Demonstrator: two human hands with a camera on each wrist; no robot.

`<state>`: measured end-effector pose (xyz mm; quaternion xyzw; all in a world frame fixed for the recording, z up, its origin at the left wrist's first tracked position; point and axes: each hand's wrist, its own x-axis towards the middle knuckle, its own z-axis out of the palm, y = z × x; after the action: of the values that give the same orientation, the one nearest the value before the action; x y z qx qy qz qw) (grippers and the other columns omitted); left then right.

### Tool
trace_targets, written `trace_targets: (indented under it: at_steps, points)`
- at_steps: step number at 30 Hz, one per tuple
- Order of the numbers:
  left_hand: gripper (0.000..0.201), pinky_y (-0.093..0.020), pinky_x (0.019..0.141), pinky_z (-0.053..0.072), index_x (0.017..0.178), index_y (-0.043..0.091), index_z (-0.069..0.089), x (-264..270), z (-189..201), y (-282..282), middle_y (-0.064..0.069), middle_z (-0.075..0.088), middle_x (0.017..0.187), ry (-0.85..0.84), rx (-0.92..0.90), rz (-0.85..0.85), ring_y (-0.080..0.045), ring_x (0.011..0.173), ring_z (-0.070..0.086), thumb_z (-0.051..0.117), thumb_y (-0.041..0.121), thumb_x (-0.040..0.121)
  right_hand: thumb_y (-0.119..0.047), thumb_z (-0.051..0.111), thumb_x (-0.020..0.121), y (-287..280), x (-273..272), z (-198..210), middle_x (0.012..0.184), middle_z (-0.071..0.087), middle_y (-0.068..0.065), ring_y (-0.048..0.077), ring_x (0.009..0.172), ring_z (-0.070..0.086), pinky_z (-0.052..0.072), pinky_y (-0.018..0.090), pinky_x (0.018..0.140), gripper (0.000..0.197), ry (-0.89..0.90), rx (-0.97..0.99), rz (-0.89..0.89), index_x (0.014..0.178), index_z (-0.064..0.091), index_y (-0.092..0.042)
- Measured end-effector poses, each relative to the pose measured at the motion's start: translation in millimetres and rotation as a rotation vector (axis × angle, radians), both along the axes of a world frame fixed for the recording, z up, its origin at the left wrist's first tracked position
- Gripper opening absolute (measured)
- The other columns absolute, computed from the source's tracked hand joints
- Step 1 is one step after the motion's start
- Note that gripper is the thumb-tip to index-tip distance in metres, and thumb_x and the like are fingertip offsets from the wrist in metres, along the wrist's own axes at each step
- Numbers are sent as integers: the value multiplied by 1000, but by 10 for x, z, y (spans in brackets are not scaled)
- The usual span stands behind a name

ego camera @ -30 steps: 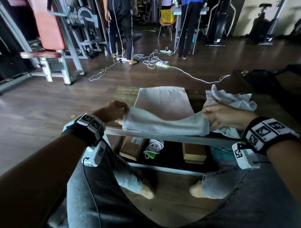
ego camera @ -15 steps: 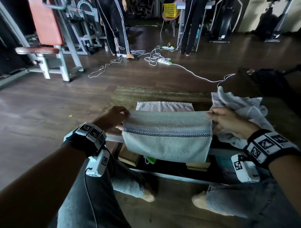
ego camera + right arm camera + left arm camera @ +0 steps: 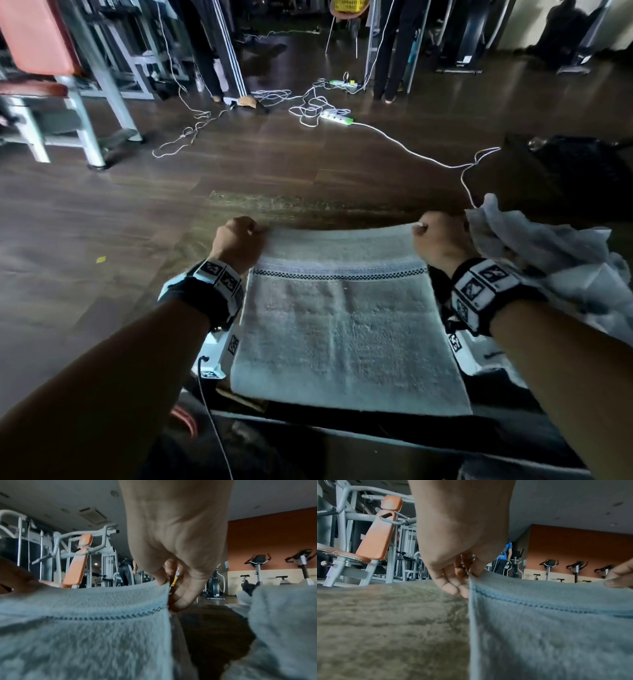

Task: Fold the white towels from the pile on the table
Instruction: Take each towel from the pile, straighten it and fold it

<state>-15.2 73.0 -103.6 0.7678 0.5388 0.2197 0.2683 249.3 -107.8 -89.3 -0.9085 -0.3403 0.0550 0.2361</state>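
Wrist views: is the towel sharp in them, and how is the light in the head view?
Left wrist view: towel soft, blurred close to the lens. Right wrist view: its nap is smeared too; the right hand is clearer. Head view: dim room, edges bent, towel brightest.

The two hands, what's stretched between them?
The white terry towel's far edge, pinched by left hand and right hand; head view shows it.

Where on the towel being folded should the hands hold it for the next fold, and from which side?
Probably at the two far corners, each taken from its own outer side. The towel lies flat with its far edge stretched straight. The left hand pinches one far corner and the right hand the other. That grip keeps the edge taut and clear of the pile on the right.
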Motion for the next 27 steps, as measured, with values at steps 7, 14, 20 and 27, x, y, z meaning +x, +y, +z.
trace_targets:
  at_steps: [7,14,20,27]
  points:
    - [23,-34,75,50,100,23,68,104,-360,199,-13,68,99,146,91,-111,-34,90,65,66,36,81,-18,60,91,222,89,-499,114,58,19,40,110,54,48,36,85,15,-149,-122,133,101,63,-7]
    - [17,-41,76,58,87,15,68,83,-307,191,-11,72,88,170,69,-225,-29,85,69,65,31,82,-19,62,93,175,37,-367,81,57,14,35,88,61,42,31,66,29,-69,-193,184,69,55,-5]
    - [10,-33,68,50,93,18,62,6,-63,-31,-10,62,97,96,185,-145,-29,83,62,63,22,85,-22,68,89,-150,-74,-36,76,63,-2,21,73,62,52,33,65,19,-6,109,216,77,54,-21]
    - [25,-22,74,39,102,13,66,92,534,-731,-5,60,101,-85,343,-492,-21,88,56,74,15,79,-11,76,81,-704,-445,586,69,64,-6,13,66,60,48,29,65,12,-10,318,384,80,67,-19]
